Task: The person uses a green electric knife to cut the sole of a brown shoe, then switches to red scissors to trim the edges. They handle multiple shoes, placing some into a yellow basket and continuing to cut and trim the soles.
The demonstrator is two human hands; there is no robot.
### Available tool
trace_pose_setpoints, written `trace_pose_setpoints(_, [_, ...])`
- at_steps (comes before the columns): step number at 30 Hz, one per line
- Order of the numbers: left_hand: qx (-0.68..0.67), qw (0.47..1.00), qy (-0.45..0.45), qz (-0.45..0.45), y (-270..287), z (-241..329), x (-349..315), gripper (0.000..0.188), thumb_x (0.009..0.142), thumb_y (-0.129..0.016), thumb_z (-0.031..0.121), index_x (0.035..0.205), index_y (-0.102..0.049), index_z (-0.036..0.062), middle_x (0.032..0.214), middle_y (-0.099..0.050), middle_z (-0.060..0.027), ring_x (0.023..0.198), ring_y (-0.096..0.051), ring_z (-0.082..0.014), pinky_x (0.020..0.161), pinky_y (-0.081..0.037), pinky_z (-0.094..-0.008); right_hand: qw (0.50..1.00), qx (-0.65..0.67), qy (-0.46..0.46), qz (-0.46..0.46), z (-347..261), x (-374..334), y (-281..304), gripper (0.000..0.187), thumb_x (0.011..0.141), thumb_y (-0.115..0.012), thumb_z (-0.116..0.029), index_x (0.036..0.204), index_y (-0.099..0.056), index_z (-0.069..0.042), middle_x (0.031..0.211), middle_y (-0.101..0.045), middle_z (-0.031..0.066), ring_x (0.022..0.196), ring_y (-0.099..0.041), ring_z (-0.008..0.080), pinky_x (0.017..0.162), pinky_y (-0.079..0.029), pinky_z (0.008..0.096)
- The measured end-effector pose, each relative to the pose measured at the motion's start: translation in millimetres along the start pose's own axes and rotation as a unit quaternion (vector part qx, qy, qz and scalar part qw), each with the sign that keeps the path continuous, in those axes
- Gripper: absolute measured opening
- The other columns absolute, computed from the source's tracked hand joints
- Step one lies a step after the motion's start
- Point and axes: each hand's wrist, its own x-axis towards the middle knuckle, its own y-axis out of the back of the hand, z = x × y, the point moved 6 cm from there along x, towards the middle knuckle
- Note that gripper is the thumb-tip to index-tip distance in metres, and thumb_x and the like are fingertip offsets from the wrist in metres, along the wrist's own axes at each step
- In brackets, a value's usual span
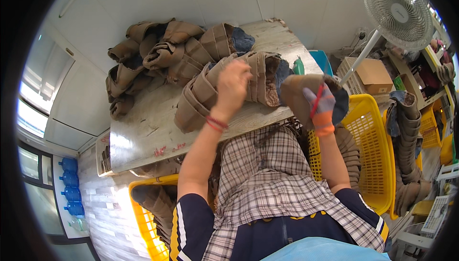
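Observation:
My bare left hand (233,86), with red bands at the wrist, is raised over the table with its fingers curled together. Whatever is between its fingertips, if anything, is too blurred to make out. Below it lies a row of nested brown curved pieces (193,100) with fuzzy lining, like boot shafts. To the right, my gloved right hand (321,105), grey and orange, grips a single brown lined piece (297,93) off the table's edge. A slim red tool (316,102) lies across that hand; its kind does not show.
More brown pieces (174,33) are heaped on the table (143,139) at the back left. Yellow baskets (377,151) with stacked pieces flank me. A white fan (397,12) stands back right near a cardboard box (375,77). Blue water bottles (71,179) line the far left.

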Motion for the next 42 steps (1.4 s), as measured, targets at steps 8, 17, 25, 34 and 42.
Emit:
trace_pose_setpoints(8, [-0.032, 0.965, 0.161, -0.205, -10, -103, 45, 0.029, 0.087, -0.057, 0.026, 0.106, -0.067, 0.0063, 0.108, -0.066, -0.0109, 0.099, -0.062, -0.0253, 0.086, -0.047, -0.0323, 0.962, 0.153, -0.101, -0.204, 70, 80, -121, 0.04, 0.07, -0.076, -0.012, 0.104, -0.06, 0.002, 0.091, -0.066, 0.0063, 0.079, -0.062, 0.0169, 0.073, -0.051, 0.0294])
trace_pose_setpoints(17, [-0.048, 0.942, 0.212, -0.257, -41, -104, 55, 0.028, 0.086, -0.056, 0.026, 0.107, -0.068, 0.0113, 0.102, -0.067, -0.0101, 0.101, -0.057, -0.0301, 0.092, -0.043, -0.0356, 0.964, 0.229, -0.079, -0.109, 112, 32, -139, 0.042, 0.082, -0.068, -0.016, 0.117, -0.055, 0.003, 0.106, -0.064, 0.0097, 0.093, -0.061, 0.0192, 0.082, -0.049, 0.0312])
trace_pose_setpoints(25, [-0.103, 0.801, 0.038, -0.589, -160, -71, 91, 0.042, 0.085, -0.052, 0.019, 0.126, -0.056, 0.0126, 0.129, -0.053, -0.0146, 0.118, -0.049, -0.0301, 0.102, -0.036, -0.0326, 0.994, 0.078, 0.036, -0.074, 113, 20, -127, 0.048, 0.083, -0.069, -0.024, 0.121, -0.054, 0.002, 0.11, -0.063, 0.0124, 0.096, -0.059, 0.0201, 0.084, -0.047, 0.0329])
trace_pose_setpoints(34, [-0.051, 0.844, -0.038, -0.533, -183, -92, 105, 0.015, 0.069, -0.066, 0.013, 0.079, -0.071, 0.0035, 0.086, -0.065, -0.0131, 0.084, -0.061, -0.0274, 0.072, -0.048, -0.036, 0.994, 0.079, 0.038, -0.072, 112, 18, -126, 0.046, 0.081, -0.07, -0.019, 0.12, -0.054, 0.002, 0.107, -0.064, 0.0127, 0.095, -0.061, 0.022, 0.082, -0.048, 0.0331])
trace_pose_setpoints(42, [0.033, 0.852, -0.121, -0.508, -179, -69, 106, 0.012, 0.063, -0.058, 0.003, 0.073, -0.065, 0.0031, 0.079, -0.065, -0.0125, 0.079, -0.061, -0.0312, 0.067, -0.048, -0.0374, 0.994, 0.076, 0.027, -0.068, 118, 19, -125, 0.045, 0.082, -0.07, -0.019, 0.119, -0.055, 0.001, 0.107, -0.065, 0.0122, 0.093, -0.062, 0.0217, 0.082, -0.048, 0.0331])
